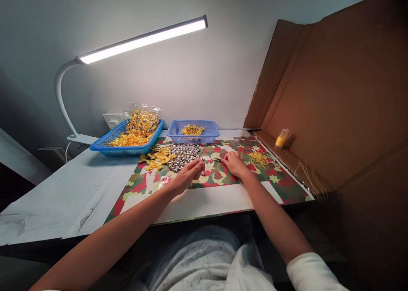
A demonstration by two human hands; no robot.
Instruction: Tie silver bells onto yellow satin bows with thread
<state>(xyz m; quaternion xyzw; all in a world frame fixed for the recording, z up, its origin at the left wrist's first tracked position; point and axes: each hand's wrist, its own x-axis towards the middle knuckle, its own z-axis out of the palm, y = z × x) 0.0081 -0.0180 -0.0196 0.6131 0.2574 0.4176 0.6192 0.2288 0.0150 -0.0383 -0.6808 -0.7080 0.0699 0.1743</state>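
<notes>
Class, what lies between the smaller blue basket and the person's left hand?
A heap of silvery balls lies on the patterned mat between the basket and the left hand, as the head view shows.

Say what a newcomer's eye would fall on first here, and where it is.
Probably the lit lamp, stretching high in front of the wall. Next might come the yellow bows heaped in the larger blue basket, back left. Then the silver balls piled on the patterned mat, just beyond the left hand.

1 lit lamp (pixel 143 42) stands before a pale grey wall (pixel 229 70).
</notes>
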